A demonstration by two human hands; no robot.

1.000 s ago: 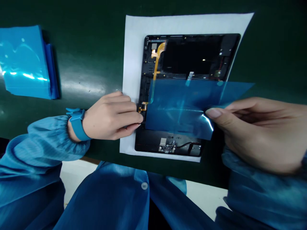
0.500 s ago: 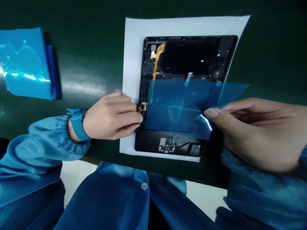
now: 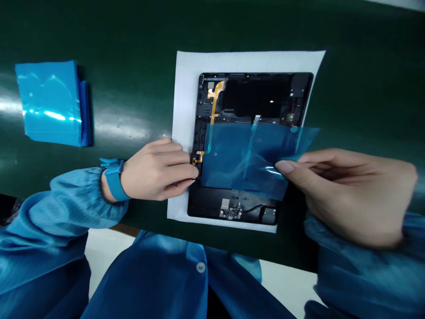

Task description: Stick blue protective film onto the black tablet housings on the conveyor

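An opened tablet (image 3: 239,95), its internal boards and orange ribbon cable exposed, rests on a white sheet (image 3: 186,88). Across its middle and lower part lies a see-through blue film (image 3: 229,155), whose right side sticks out past the tablet. My right hand (image 3: 352,195) pinches that right side between thumb and finger, bending it up a little. At the tablet's left edge, my left hand (image 3: 162,170) is closed, its curled fingers against the frame; the fingertips are partly hidden. A blue strap circles the left wrist.
To the left on the dark green table (image 3: 133,88) is a stack of shiny blue film sheets (image 3: 49,102). The table's front edge runs just below the white sheet, close to my lap.
The whole view has shifted, so the tablet appears lower and smaller. Both hands keep their holds, and the film covers about the same part of the tablet.
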